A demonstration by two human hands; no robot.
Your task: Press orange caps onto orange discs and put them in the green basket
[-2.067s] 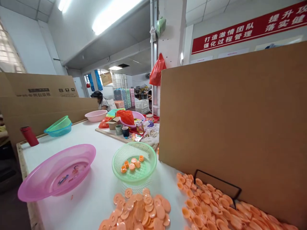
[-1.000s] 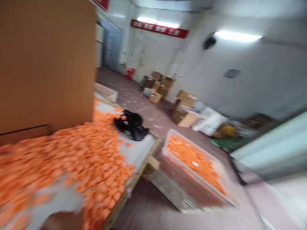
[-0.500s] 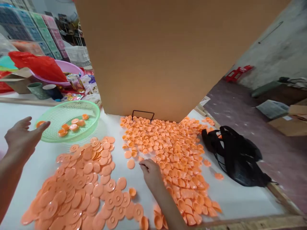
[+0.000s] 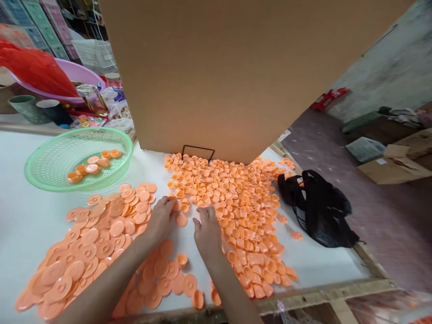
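My left hand point(image 4: 162, 219) reaches over the edge of the heap of flat orange discs point(image 4: 91, 252). Its fingertips are closed at the rim of a loose orange disc point(image 4: 176, 206); another disc point(image 4: 182, 220) lies just below. To its right, my right hand point(image 4: 207, 231) is bent at the left edge of the pile of small orange cups point(image 4: 243, 211). Thumb and forefinger there are curled around a small orange cup, mostly hidden by the fingers. A green mesh basket point(image 4: 40, 177) at the left holds several joined orange pieces point(image 4: 92, 167).
A big cardboard box point(image 4: 216, 81) stands behind the cups, with a black wire frame point(image 4: 198, 147) at its foot. A black bag point(image 4: 320, 211) lies at the right table edge. Mugs point(image 4: 54, 111) and a pink basin point(image 4: 81, 74) sit back left.
My left hand has come from beside the green basket to the loose discs at the centre. My right hand stays by the cups. The view has shifted slightly.
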